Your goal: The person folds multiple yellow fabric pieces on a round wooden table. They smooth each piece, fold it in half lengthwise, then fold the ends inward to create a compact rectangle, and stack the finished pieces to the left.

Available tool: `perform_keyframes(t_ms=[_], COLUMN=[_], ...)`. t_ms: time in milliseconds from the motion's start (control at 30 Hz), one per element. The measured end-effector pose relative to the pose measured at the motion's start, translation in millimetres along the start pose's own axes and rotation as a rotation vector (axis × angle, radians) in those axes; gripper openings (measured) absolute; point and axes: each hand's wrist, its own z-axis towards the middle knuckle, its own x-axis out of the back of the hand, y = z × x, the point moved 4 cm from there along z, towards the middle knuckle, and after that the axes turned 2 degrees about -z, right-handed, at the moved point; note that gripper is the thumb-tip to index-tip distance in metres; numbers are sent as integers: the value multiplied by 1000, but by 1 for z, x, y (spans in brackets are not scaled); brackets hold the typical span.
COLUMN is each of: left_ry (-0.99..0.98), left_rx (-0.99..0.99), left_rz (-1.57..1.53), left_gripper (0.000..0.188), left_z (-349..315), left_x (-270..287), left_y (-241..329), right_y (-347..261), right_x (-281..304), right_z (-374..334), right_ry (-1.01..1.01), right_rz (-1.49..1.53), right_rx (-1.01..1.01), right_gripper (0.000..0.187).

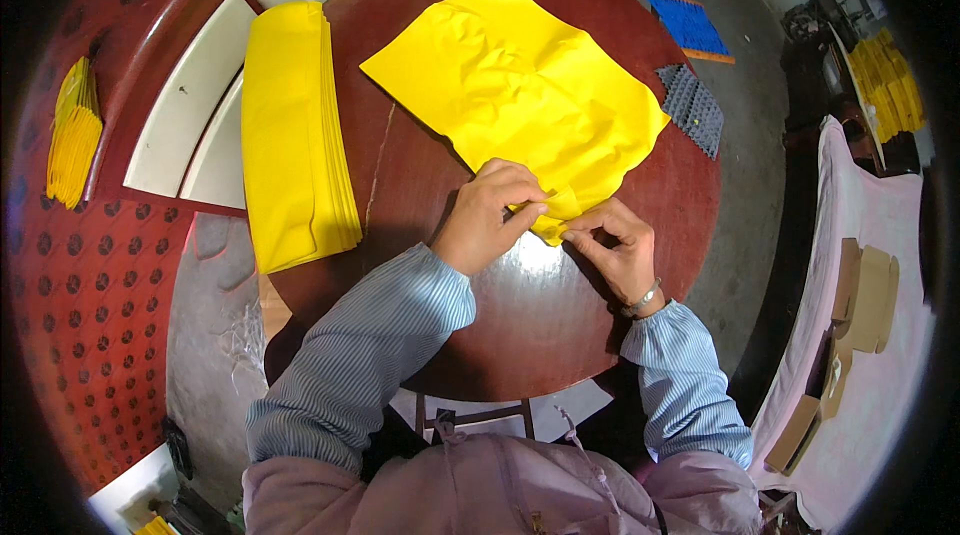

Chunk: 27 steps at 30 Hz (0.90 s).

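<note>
A wrinkled yellow sheet, which looks like cloth or soft paper (530,75), lies spread on a round dark-red table (480,335). Its near corner is folded up between my two hands. My left hand (492,213) pinches the fold from the left with thumb and fingers. On the other side, my right hand (618,247) grips the same corner between thumb and fingertips; a bracelet circles that wrist. To the left lies a thick stack of folded yellow sheets (290,135), close to the table's edge.
A grey textured mat (692,107) rests at the table's right edge, with a blue panel (690,27) beyond it. Another yellow stack (75,140) sits far left on red patterned fabric (95,335). Open cardboard boxes (865,300) lie on a pink-covered surface (800,335) at right.
</note>
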Motion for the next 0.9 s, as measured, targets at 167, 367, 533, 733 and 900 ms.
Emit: perform_keyframes(t_ms=[167,367,533,733,900], left_ry=[-66,-70,-13,-20,-75], left_rx=[-8,-62,40,43,22], left_rz=[-3,33,14,7,-34], left_gripper=[18,19,14,13,15], left_z=[0,-1,-1,-1,1], left_x=[3,2,-1,-1,2], left_y=[2,9,4,-1,-4], right_y=[10,15,6,-5,4], right_x=[-2,-2,0,-1,0], right_z=[-1,-3,-6,-4,-4], right_ry=[7,26,40,-4,5], right_rz=[110,97,48,-96,52], right_rx=[-122,-145,-55,122,-131], right_gripper=[14,18,22,20,15])
